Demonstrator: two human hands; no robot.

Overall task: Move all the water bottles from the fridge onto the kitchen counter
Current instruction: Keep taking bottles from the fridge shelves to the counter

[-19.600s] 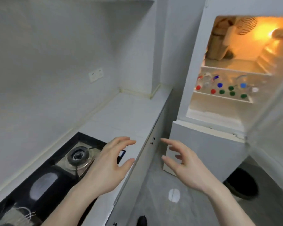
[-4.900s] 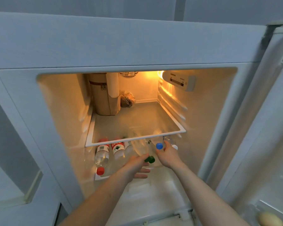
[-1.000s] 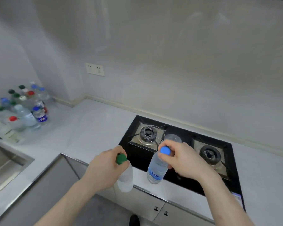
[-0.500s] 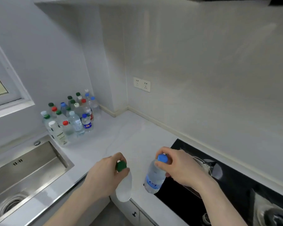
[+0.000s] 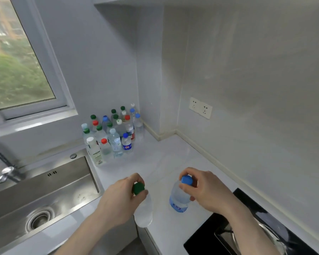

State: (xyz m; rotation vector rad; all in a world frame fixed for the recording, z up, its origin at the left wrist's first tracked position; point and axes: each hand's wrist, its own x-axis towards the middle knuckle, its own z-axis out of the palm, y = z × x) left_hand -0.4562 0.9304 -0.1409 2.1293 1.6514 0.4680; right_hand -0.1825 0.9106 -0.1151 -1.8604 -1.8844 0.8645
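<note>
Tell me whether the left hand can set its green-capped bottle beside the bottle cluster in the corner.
Probably yes: the left hand grips the green-capped bottle, and bare counter lies open between it and the bottle cluster; nothing blocks the way.

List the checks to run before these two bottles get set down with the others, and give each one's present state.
1. Left hand grips the green-capped bottle at the neck: ok.
2. Right hand grips the blue-capped bottle near its cap: ok.
3. Both caps on: ok.
4. Bare counter in front of the cluster of bottles: ok.
5. Cluster standing upright: ok.
6. Fridge emptied: cannot tell, out of view.
</note>
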